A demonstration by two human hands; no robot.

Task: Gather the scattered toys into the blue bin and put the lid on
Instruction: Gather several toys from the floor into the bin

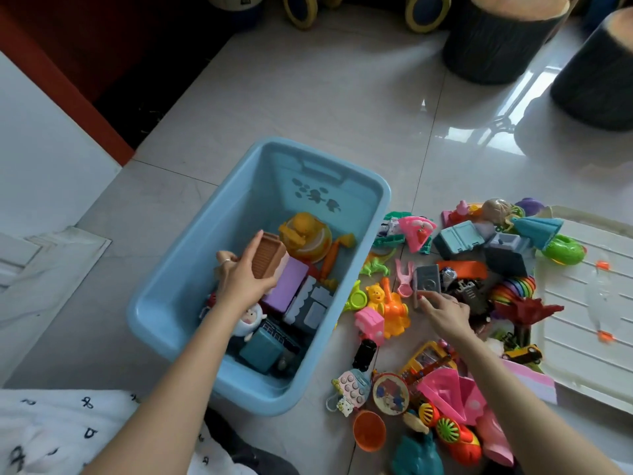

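Head view: left hand (241, 281) over blue bin (178, 303), fingers curled round brown ribbed block (267, 257). Right hand (443, 311) among scattered toys (387, 306) on floor right of bin — fingertips pinch grey block (427, 279). White lid (582, 296) flat at far right.

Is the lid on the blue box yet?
No, it is off. The blue bin is open on top, with toys showing inside, and the white lid lies flat on the floor beside the toy pile.

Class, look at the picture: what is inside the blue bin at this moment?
Inside the blue bin: a yellow duck toy, a purple block, a teal cube, a grey-and-white house piece. The left hand holds a brown ridged piece over them. Anything beneath is covered.
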